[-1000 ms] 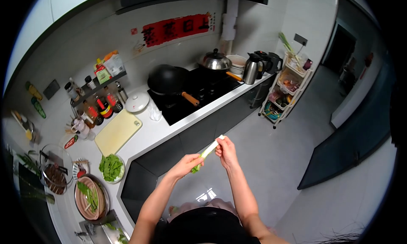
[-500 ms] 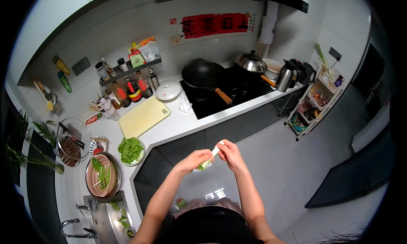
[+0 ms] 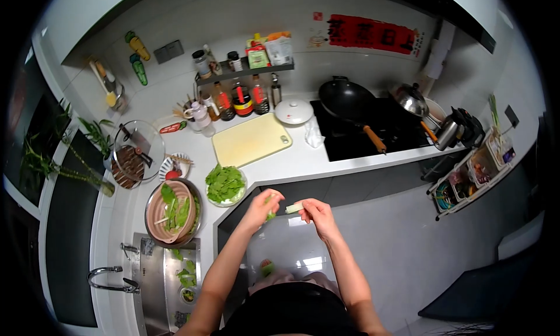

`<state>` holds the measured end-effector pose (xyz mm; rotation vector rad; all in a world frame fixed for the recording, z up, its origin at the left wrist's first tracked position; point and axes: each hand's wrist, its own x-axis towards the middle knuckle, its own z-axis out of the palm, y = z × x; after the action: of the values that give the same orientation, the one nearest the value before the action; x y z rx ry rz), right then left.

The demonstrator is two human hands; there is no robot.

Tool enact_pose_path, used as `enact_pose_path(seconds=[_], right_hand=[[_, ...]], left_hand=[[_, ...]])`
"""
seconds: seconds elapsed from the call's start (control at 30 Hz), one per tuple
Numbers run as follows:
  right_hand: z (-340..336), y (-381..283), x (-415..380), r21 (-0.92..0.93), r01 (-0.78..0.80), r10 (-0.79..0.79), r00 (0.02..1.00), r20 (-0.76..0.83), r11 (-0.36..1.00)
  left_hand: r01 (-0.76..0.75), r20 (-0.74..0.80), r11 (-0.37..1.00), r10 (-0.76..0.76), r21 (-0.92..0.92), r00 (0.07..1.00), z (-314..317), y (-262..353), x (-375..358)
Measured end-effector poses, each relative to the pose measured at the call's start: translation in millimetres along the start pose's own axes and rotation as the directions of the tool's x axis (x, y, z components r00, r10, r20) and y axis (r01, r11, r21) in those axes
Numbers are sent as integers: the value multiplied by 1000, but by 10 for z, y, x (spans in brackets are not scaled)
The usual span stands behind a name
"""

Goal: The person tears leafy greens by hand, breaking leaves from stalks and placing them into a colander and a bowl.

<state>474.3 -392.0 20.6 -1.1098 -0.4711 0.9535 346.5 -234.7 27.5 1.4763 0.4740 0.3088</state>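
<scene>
My left hand (image 3: 263, 207) is closed on a bit of green leaf (image 3: 270, 215) that pokes out below the fingers. Close by on the right, my right hand (image 3: 318, 214) pinches a short pale stem piece (image 3: 294, 208), its free end pointing at my left hand. The two pieces are apart. Both hands are above the floor in front of the counter. Nearest to my left hand on the counter is a plate heaped with green leaves (image 3: 225, 184). Further left, a pink colander (image 3: 156, 210) with leafy stalks sits in a metal bowl (image 3: 197, 232).
A cutting board (image 3: 251, 140) lies behind the leaf plate, beside a white lid (image 3: 293, 111). The steel sink (image 3: 153, 289) holds leaf scraps. A black wok (image 3: 347, 100) and a steel pot (image 3: 410, 100) stand on the stove. At right is a rolling rack (image 3: 466, 181).
My hands have moved apart, and the stem they both held is now in two pieces. The camera view has turned left, so the counter and stove appear farther right.
</scene>
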Motion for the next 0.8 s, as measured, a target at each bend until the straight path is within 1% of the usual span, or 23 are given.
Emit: enact_pose_path(seconds=[0.03, 0.07, 0.13, 0.17, 0.2, 0.27, 0.3, 0.33, 0.37, 0.4, 0.43, 0.47, 0.5, 0.53, 0.57, 0.6, 0.63, 0.67, 0.7, 0.73, 0.77, 0.8], right_hand=[[75, 57, 64, -61, -5, 6, 1000, 15, 998], [155, 106, 122, -122, -8, 11, 999, 30, 993], [331, 138, 199, -133, -15, 24, 997, 69, 991], [410, 155, 251, -142, -13, 27, 995, 95, 990], [459, 191, 313, -148, -18, 34, 993, 109, 989], [535, 322, 425, -46, -85, 91, 984, 150, 995], [614, 424, 480, -49, -90, 97, 982, 160, 995], [699, 553, 534, 136, -142, 126, 985, 121, 981], [758, 687, 583, 318, -182, 163, 983, 86, 930], [781, 837, 651, 319, -188, 168, 982, 90, 929], [794, 985, 730, 447, -166, 193, 981, -15, 879], [787, 1124, 797, 565, -124, 229, 966, -118, 816], [754, 1207, 844, 571, -85, 219, 961, -171, 817], [736, 1189, 854, 572, -87, 224, 959, -173, 816], [702, 1168, 835, 554, -100, 229, 959, -169, 827], [679, 1139, 798, 536, -111, 234, 958, -168, 837], [657, 1106, 783, 504, -121, 244, 952, -185, 855], [640, 1086, 774, 503, -120, 248, 949, -195, 856], [626, 1066, 781, 486, -109, 243, 944, -222, 867], [621, 1047, 795, 467, -97, 235, 940, -247, 879], [620, 1039, 799, 461, -89, 238, 931, -276, 883], [630, 1025, 789, 459, -82, 234, 929, -286, 885]], left_hand=[[-23, 108, 999, 25, -23, 994, -69, -46, -6], [-15, 145, 999, 8, 49, 989, -104, -78, -29], [-3, 205, 971, -48, 241, 978, -163, 57, -103], [24, 258, 985, -67, 168, 964, -261, -75, -76], [25, 243, 986, -64, 163, 968, -314, -123, -96], [7, 171, 1000, -9, 15, 985, -390, -219, -136], [-18, 112, 1000, 20, -24, 994, -436, -342, -137], [-17, 102, 1000, 20, -25, 995, -481, -374, -155], [-56, -11, 997, 57, 43, 998, -527, -403, -175], [-86, -120, 989, 100, 116, 988, -599, -413, -187], [-73, -193, 980, 110, 185, 975, -699, -397, -186], [-69, -195, 980, 106, 186, 975, -847, -413, -145], [-145, -341, 931, 264, 336, 902, -1046, -459, -67], [-186, -445, 853, 426, 488, 787, -1236, -465, 9], [-182, -442, 854, 421, 487, 792, -1456, -458, 105], [-184, -337, 682, 555, 708, 761, -1678, -418, 211], [-175, -197, 458, 654, 872, 730, -1803, -466, 284], [-179, -194, 464, 648, 868, 736, -1852, -621, 351], [-224, 46, 210, 625, 952, 780, -1907, -837, 448], [-288, 272, -56, 535, 956, 800, -1949, -1035, 540], [-297, 278, -54, 539, 953, 795, -1977, -1228, 596], [-262, 318, -185, 421, 947, 850, -1994, -1430, 607]])
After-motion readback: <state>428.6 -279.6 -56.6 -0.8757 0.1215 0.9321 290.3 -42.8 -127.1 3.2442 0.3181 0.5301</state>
